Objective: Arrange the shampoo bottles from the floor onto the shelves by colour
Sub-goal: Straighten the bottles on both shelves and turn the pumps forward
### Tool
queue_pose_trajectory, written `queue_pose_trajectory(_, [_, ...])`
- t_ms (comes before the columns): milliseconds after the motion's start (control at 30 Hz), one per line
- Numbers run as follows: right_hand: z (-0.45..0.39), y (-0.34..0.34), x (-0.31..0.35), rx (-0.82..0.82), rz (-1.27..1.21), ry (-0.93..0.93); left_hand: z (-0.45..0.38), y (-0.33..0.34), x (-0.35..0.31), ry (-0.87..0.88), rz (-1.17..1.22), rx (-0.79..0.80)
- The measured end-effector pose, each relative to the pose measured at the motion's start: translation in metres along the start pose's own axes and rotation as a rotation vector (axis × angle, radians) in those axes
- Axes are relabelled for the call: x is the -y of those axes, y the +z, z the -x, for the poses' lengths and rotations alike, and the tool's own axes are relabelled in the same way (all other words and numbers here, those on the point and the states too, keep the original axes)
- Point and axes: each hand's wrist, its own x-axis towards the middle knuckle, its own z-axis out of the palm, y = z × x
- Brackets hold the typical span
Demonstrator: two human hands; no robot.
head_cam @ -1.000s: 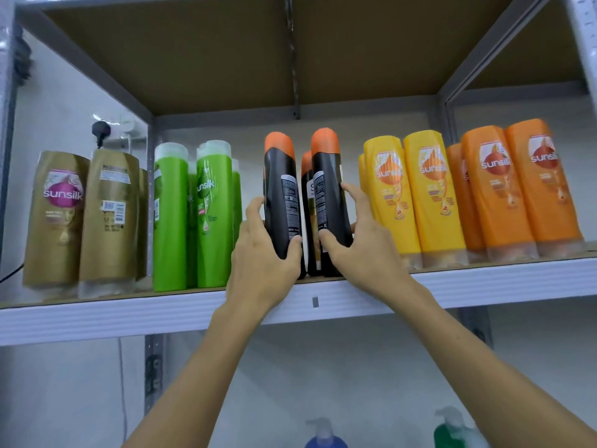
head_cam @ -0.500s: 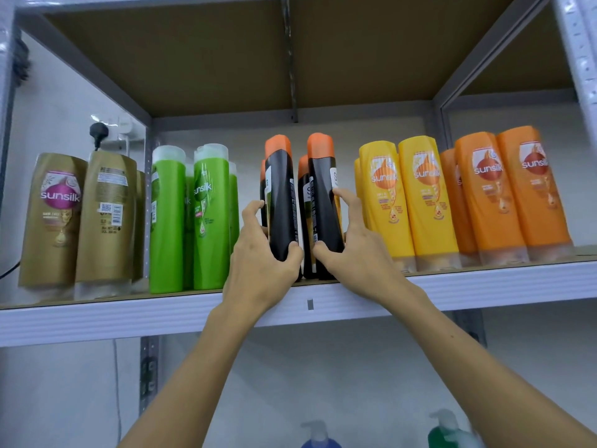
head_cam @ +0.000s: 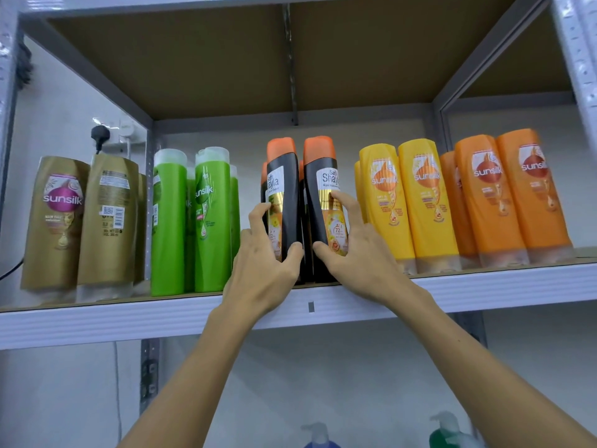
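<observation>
On the shelf [head_cam: 484, 287], near the middle of its front edge: two black bottles with orange caps, standing upright and side by side, labels facing out.

Left black bottle [head_cam: 284, 202]: grasped by the left hand [head_cam: 263, 270], thumb on the bottle's right side low down, fingers curled around its left side across the label.

Right black bottle [head_cam: 323, 202]: grasped by the right hand [head_cam: 358, 257], thumb on the bottle's left side low down, fingers spread up over the label on its right side. Both hands are partly closed around the bottle bodies, not clenched.

Further black bottles stand behind these two, mostly hidden.

Toward the shelf's left end: gold bottles [head_cam: 80, 221], then green bottles [head_cam: 193, 221] just beside the black pair.

Toward the shelf's right end: yellow bottles [head_cam: 407, 202], then orange bottles [head_cam: 504, 195], in rows running back to the rear edge.

Below the shelf, at the bottom edge of view: a blue pump bottle [head_cam: 319, 439] and a green pump bottle [head_cam: 447, 434], both blurred.
</observation>
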Motion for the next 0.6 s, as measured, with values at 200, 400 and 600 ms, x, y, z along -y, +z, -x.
queue_pose_trajectory(200, [0.004,-0.008,0.000,0.028,-0.031,-0.038,0.000,-0.001,0.001,0.019,0.003,0.022])
queue_pose_trajectory(400, [0.004,-0.015,0.000,0.140,-0.050,0.012,0.000,-0.009,0.003,0.076,-0.004,0.084])
queue_pose_trajectory(600, [0.009,-0.015,0.003,0.117,0.011,-0.003,-0.001,-0.012,0.006,0.122,-0.043,0.095])
